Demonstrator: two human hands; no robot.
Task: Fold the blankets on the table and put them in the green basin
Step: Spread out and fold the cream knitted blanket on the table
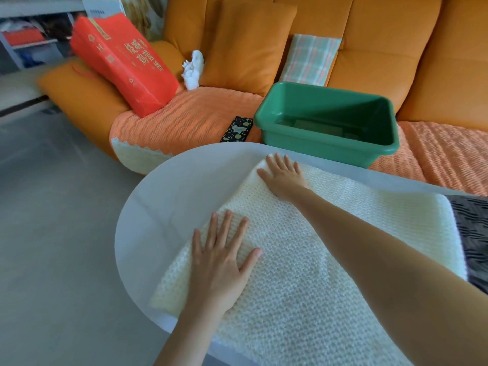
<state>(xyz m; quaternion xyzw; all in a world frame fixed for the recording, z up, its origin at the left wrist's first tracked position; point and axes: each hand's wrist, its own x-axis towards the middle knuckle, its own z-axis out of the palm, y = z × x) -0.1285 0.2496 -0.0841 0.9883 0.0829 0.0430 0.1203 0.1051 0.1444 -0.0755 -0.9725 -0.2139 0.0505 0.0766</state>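
Fold step, smoothing: left hand [224, 249] and right hand [284, 175] lie flat, fingers spread, pressing the cream knit blanket [303, 260] onto the surface [171, 196]. Green basin [327, 120] sits just beyond the right hand. Next, probably: pinch the edge under the fingertips and fold it back.

knit cream blanket [303, 260], glossy plastic basin [327, 122], matt table [169, 196]

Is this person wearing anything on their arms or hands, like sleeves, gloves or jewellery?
Nothing that shows. The left hand and right hand have no gloves, rings, watch or bracelet, and no sleeve appears on either side up to the picture's edge.
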